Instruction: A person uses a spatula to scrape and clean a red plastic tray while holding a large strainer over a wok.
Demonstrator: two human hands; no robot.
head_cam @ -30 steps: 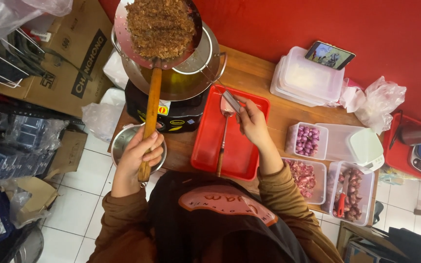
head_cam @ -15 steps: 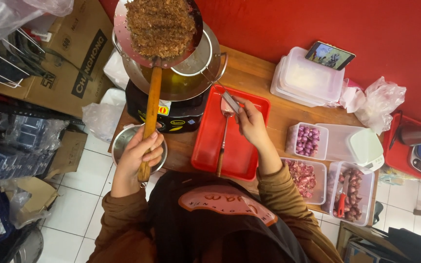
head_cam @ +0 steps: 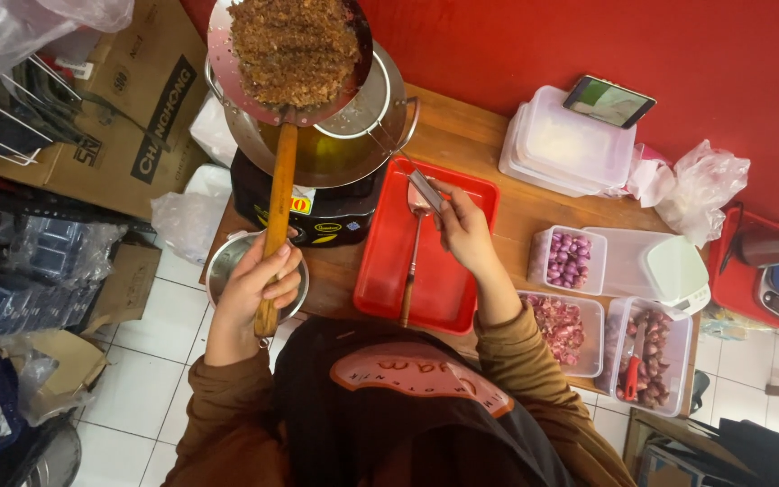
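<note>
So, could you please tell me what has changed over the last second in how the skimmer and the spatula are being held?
Nothing has visibly changed. The left hand still holds the wooden handle of the skimmer, loaded with brown fried bits, above the wok. The right hand keeps its grip on the spatula over the red tray.

Red tray (head_cam: 380, 271) against a red wall (head_cam: 588, 45), brown fried bits (head_cam: 295, 45) on a silver skimmer (head_cam: 227, 54)
</note>
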